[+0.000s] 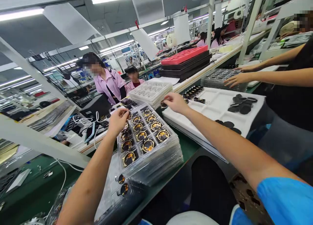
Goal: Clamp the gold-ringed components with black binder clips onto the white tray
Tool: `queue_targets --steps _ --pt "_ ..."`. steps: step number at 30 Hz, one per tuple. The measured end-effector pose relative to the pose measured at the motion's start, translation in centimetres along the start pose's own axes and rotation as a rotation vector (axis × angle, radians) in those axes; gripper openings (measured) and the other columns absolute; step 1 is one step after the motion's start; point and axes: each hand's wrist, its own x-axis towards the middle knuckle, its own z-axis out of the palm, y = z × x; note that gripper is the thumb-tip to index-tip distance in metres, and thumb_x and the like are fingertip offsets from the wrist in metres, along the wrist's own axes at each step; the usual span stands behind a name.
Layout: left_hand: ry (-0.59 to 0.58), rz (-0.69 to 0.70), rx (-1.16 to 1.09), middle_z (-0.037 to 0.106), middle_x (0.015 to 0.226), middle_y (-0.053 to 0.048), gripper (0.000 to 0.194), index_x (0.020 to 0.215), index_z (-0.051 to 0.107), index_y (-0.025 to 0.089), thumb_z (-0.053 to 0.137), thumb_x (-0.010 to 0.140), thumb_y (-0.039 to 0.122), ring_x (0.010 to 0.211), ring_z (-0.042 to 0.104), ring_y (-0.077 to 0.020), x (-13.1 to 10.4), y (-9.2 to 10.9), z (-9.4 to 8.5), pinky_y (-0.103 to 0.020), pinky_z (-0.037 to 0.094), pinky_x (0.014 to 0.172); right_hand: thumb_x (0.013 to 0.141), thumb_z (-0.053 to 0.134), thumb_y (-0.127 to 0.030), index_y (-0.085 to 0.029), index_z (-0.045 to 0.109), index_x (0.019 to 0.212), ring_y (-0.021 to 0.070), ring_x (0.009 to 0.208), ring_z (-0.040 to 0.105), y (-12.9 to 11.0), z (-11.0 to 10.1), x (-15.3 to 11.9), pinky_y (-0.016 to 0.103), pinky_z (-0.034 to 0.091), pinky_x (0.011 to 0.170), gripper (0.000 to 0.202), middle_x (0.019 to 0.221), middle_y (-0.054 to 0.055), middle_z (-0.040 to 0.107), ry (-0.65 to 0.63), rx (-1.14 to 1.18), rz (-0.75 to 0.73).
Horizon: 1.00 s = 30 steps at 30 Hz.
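My left hand (117, 121) is closed at the far left corner of a clear plastic tray (137, 163), its fingertips on a round gold-rimmed watch case (128, 114). Rows of similar round cases with black and orange insides (148, 145) fill the tray's pockets, and more clear trays are stacked beneath. To the right, my right hand (176, 102) pinches a dark round disc (164, 103) in the air, between the tray stack and a white foam tray (210, 111). Fingers partly hide the disc, so its exact kind cannot be told.
The foam tray carries black discs (242, 104) and small black parts with wires (194, 94). Behind stand white trays (150, 89) and a red tray (184, 54) on black ones. A co-worker's hands (238, 80) rest by clear trays at right. Two loose pieces (124, 189) lie in front.
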Motion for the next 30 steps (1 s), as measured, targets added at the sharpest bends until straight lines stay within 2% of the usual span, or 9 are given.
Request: queue_targets --steps 4,7,10,13,16,19,22,26,30 --pt "-0.055 0.027 0.104 0.072 0.081 -0.005 0.022 0.099 0.075 0.014 0.062 0.083 0.022 0.078 0.065 -0.0215 4.1 -1.6 3.0 -0.035 0.053 0.080 0.087 0.064 -0.015 -0.016 0.076 0.101 0.0214 0.090 0.069 -5.8 6.9 4.5 0.031 0.052 0.085 0.019 0.096 0.007 0.076 -0.169 -0.176 -0.074" --pt "-0.075 0.060 0.148 0.073 0.096 -0.009 0.028 0.106 0.076 0.015 0.062 0.084 0.024 0.092 0.065 -0.0254 3.9 -2.8 4.0 -0.040 0.052 0.092 0.084 0.068 -0.015 -0.016 0.077 0.091 0.0254 0.093 0.069 -6.8 9.7 5.3 0.033 0.052 0.086 0.011 0.097 0.010 0.075 -0.228 -0.244 -0.089" --pt "-0.073 0.085 0.181 0.070 0.113 -0.014 0.034 0.114 0.075 0.015 0.060 0.085 0.025 0.109 0.063 -0.0292 3.6 -4.0 4.3 -0.044 0.046 0.105 0.082 0.073 -0.017 -0.014 0.077 0.092 0.0293 0.098 0.068 -6.5 10.6 4.8 0.037 0.051 0.089 0.012 0.113 0.017 0.070 -0.258 -0.308 -0.106" --pt "-0.082 0.099 0.198 0.067 0.116 -0.016 0.038 0.118 0.074 0.014 0.056 0.087 0.027 0.112 0.061 -0.0317 3.8 -4.8 4.5 -0.048 0.045 0.108 0.085 0.073 -0.023 -0.013 0.075 0.105 0.0275 0.102 0.065 -5.4 9.2 5.1 0.036 0.049 0.093 0.022 0.122 0.016 0.065 -0.212 -0.293 -0.248" --pt "-0.085 0.120 0.206 0.067 0.116 -0.015 0.038 0.119 0.073 0.016 0.055 0.088 0.028 0.113 0.061 -0.0321 4.0 -5.1 4.8 -0.051 0.044 0.109 0.092 0.065 -0.027 -0.013 0.074 0.105 0.0234 0.099 0.063 -2.5 5.0 6.3 0.033 0.047 0.091 0.021 0.109 0.011 0.069 -0.052 -0.270 -0.319" --pt "-0.065 0.146 0.232 0.068 0.115 -0.014 0.036 0.118 0.072 0.017 0.054 0.089 0.029 0.113 0.060 -0.0318 3.9 -5.1 5.1 -0.050 0.044 0.109 0.104 0.045 -0.032 -0.012 0.071 0.117 0.0198 0.101 0.060 2.8 -0.4 7.2 0.030 0.043 0.090 0.035 0.115 0.012 0.070 0.100 -0.436 0.088" --pt "-0.064 0.137 0.253 0.067 0.116 -0.015 0.036 0.119 0.071 0.015 0.053 0.090 0.029 0.113 0.060 -0.0321 3.7 -4.8 5.2 -0.050 0.044 0.109 0.101 0.051 -0.031 -0.003 0.074 0.105 0.0253 0.096 0.061 8.3 -3.8 6.7 0.036 0.042 0.084 0.036 0.104 0.021 0.071 0.010 -0.534 0.333" --pt "-0.066 0.131 0.256 0.067 0.114 -0.016 0.036 0.118 0.070 0.014 0.052 0.090 0.029 0.113 0.060 -0.0327 3.5 -4.7 5.3 -0.050 0.044 0.109 0.083 0.080 -0.032 -0.008 0.077 0.091 0.0327 0.105 0.059 12.9 -2.9 5.2 0.040 0.042 0.089 0.026 0.104 0.021 0.069 -0.153 -0.606 0.440" --pt "-0.049 0.130 0.250 0.067 0.114 -0.015 0.035 0.117 0.070 0.014 0.053 0.090 0.028 0.112 0.060 -0.0315 3.4 -4.8 5.5 -0.049 0.045 0.108 0.080 0.080 -0.019 -0.008 0.075 0.094 0.0415 0.124 0.048 13.8 -0.4 5.1 0.050 0.035 0.102 0.018 0.127 0.027 0.060 -0.171 -0.633 0.445"
